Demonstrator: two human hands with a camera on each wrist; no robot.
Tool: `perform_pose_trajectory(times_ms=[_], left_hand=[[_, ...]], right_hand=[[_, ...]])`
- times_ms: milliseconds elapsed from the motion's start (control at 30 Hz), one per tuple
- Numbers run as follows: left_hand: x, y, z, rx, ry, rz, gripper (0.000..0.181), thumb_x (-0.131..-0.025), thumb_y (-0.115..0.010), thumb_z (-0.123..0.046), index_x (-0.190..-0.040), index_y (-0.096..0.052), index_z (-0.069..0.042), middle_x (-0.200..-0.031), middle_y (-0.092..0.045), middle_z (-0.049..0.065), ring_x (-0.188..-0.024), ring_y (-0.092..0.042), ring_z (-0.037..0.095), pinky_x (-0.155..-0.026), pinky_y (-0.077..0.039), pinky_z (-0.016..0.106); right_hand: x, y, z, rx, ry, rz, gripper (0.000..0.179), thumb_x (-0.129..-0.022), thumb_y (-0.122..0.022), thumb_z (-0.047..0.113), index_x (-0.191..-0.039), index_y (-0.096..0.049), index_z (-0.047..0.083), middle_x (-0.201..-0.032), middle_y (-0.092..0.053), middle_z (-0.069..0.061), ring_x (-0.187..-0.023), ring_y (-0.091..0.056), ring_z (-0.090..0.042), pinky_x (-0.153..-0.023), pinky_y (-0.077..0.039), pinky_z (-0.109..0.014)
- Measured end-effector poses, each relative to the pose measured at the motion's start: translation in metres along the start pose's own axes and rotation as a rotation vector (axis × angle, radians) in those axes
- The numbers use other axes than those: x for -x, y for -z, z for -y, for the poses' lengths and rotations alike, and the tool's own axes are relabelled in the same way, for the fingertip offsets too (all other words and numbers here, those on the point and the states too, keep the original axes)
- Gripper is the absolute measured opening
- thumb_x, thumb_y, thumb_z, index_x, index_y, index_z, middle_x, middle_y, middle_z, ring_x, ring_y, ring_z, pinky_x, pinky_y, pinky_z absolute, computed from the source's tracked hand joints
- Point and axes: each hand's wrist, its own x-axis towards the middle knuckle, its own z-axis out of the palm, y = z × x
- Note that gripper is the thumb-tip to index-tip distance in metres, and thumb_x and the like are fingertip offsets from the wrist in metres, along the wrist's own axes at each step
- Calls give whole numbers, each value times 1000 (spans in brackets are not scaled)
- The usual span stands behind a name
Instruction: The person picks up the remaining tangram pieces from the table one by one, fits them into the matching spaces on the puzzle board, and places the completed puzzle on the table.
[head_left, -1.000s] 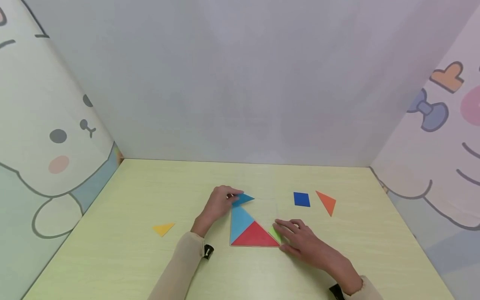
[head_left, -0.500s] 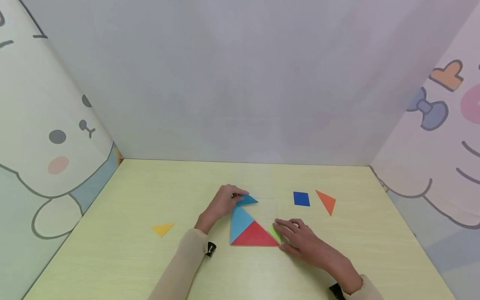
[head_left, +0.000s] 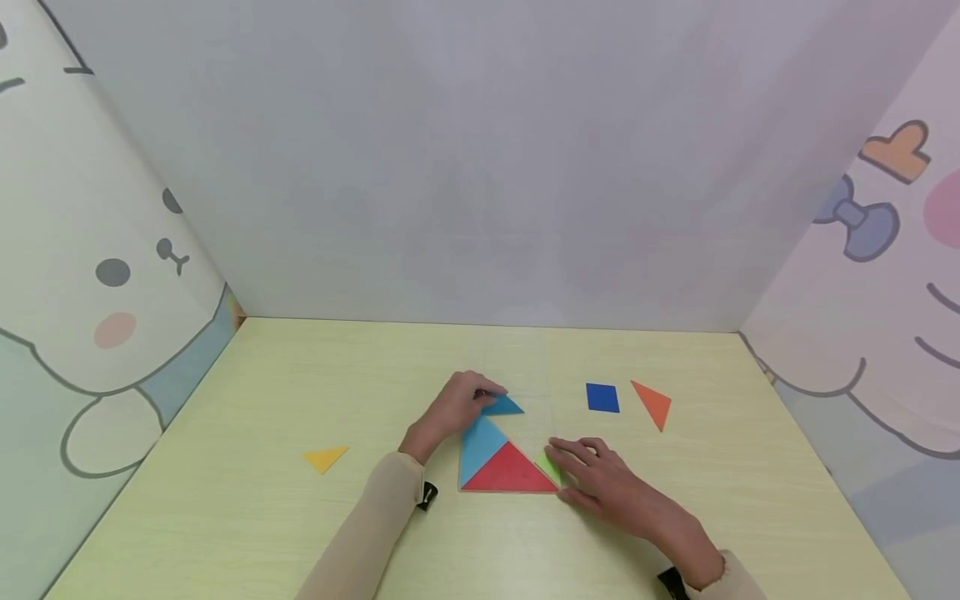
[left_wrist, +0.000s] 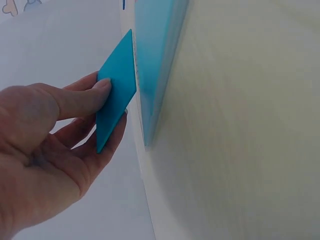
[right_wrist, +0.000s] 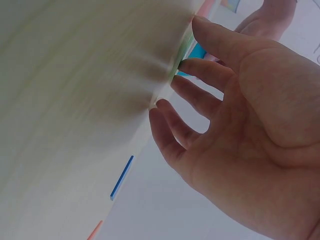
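Thumb and fingers of my left hand (head_left: 455,406) pinch a teal tangram parallelogram (left_wrist: 118,90), held tilted above the tip of the light blue triangle. Below it, the light blue triangle (head_left: 479,450) and the red triangle (head_left: 510,471) lie side by side in a clear square tray (head_left: 552,408). A small green tangram piece (head_left: 547,466) sits at the tray's right side, partly covered by my right hand (head_left: 603,492). That hand's fingers are spread and lightly bent, with the fingertips along the tray's right edge.
A dark blue square (head_left: 603,397) and an orange triangle (head_left: 654,405) lie to the right on the pale wooden table (head_left: 360,367). Off to the left lies a yellow triangle (head_left: 326,459). Fabric walls (head_left: 487,208) enclose the table's back and sides.
My left hand has moved a little to the right with the teal parallelogram, which has also turned clockwise. The right hand has stayed at the tray's edge.
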Motion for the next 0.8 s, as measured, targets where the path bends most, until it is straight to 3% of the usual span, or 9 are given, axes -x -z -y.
perform_pose_trajectory(times_ms=[533, 800], left_hand=[[-2, -6, 2, -31, 28, 50, 29, -97, -65, 3, -124, -74, -4, -122, -71, 12, -118, -65, 29, -102, -52, 42], [-1, -7, -1, -83, -23, 46, 32, -96, -65, 7, -127, -70, 1, -112, -63, 15, -108, -62, 28, -96, -54, 43]], right_hand=[[1, -2, -1, -6, 13, -30, 56, -100, -68, 29, -149, -53, 6, -149, -52, -11, -125, -50, -33, -93, -50, -54], [1, -4, -3, 17, 36, -53, 56, -100, -69, 29, -148, -53, 5, -148, -53, -11, -123, -50, -32, -92, -50, -51]])
